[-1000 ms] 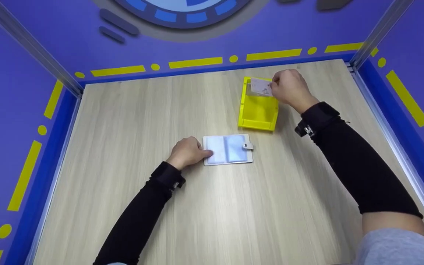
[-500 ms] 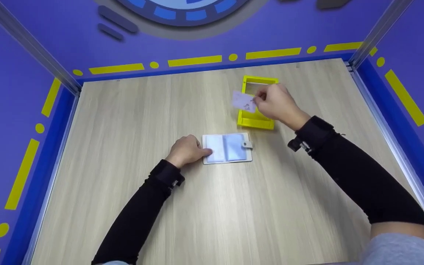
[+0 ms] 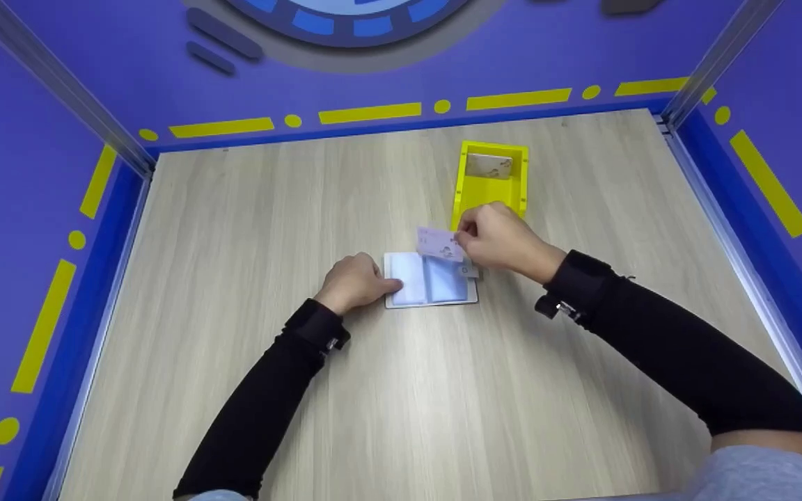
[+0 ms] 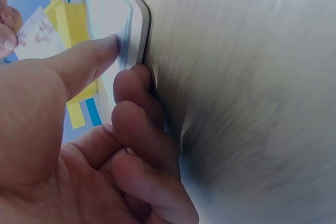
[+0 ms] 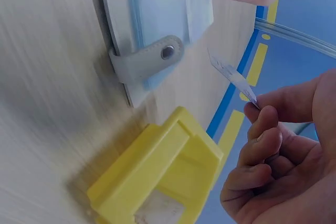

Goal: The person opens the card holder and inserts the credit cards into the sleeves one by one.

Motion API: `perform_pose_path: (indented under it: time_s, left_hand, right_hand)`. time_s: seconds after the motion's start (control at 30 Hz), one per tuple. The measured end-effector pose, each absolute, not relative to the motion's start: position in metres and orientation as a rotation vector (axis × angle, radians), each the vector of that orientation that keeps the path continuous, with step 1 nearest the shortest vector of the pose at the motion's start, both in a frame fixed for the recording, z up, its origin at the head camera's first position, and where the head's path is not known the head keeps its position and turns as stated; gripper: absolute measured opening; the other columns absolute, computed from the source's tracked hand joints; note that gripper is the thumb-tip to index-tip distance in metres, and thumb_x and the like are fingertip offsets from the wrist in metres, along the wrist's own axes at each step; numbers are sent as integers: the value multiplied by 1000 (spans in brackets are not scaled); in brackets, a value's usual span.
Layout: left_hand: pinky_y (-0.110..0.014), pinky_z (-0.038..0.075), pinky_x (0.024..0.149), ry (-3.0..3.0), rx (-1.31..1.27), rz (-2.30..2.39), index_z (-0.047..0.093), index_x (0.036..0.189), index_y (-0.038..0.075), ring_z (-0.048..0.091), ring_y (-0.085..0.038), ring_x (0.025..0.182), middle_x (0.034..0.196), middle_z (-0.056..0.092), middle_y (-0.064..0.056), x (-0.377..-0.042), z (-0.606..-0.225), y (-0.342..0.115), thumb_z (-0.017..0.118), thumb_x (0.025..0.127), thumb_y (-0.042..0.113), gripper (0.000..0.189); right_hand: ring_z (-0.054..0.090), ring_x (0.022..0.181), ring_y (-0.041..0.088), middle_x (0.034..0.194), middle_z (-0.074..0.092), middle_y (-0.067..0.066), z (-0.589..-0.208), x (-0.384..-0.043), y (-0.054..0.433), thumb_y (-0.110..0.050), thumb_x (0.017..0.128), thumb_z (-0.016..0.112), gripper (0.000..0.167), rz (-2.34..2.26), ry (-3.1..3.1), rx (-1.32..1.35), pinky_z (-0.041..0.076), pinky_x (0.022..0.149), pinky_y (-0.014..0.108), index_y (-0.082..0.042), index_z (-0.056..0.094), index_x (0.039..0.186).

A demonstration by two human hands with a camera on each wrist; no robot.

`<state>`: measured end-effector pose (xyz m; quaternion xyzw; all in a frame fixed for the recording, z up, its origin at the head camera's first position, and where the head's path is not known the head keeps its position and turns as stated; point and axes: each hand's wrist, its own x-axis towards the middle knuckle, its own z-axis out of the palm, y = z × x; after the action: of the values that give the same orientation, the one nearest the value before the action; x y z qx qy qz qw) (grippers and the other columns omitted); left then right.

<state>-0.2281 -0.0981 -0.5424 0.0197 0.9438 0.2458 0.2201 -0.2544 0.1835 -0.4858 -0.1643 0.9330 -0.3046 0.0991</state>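
Observation:
A white card holder (image 3: 411, 280) lies spread open on the table, its clear sleeves facing up and a snap strap (image 5: 147, 59) on its right side. My left hand (image 3: 356, 284) grips its left edge, thumb on top of the sleeves and curled fingers at the rim, as the left wrist view shows. Between thumb and forefinger, my right hand (image 3: 502, 236) pinches a pale pink printed card (image 3: 438, 243) by its right end. The card is held up over the holder's upper right part, overlapping it in the head view.
Behind the holder, slightly right, stands a yellow bin (image 3: 491, 188) with another printed card (image 3: 490, 166) leaning at its far end. Blue-violet panels (image 3: 373, 90) enclose the wooden table (image 3: 269, 223) at the back and both sides.
My right hand has brought the pinched card out of the yellow bin, toward me and leftward to above the card holder. The left hand has stayed at the holder's left edge.

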Motion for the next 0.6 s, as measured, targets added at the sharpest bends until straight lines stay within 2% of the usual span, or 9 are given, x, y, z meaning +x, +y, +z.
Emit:
perform_pose_path:
  time_s: [0.33, 0.6]
  left_hand:
    - [-32, 36, 56, 2623, 64, 673, 58, 60, 21, 50, -15, 61, 62, 51, 8, -228, -541, -97, 85, 91, 55, 53]
    - [-31, 34, 55, 2625, 71, 672, 51, 58, 22, 46, -14, 58, 58, 44, 10, -227, -542, -98, 84, 92, 55, 58]
  right_hand:
    - [60, 65, 17, 83, 74, 8, -497, -249, 188, -21, 104, 65, 23, -814, 2699, -343, 43, 56, 27, -5, 79, 95]
    - [59, 71, 19, 84, 66, 7, -501, -246, 190, -26, 110, 62, 30, -714, 2616, -212, 45, 62, 30, -3, 79, 103]
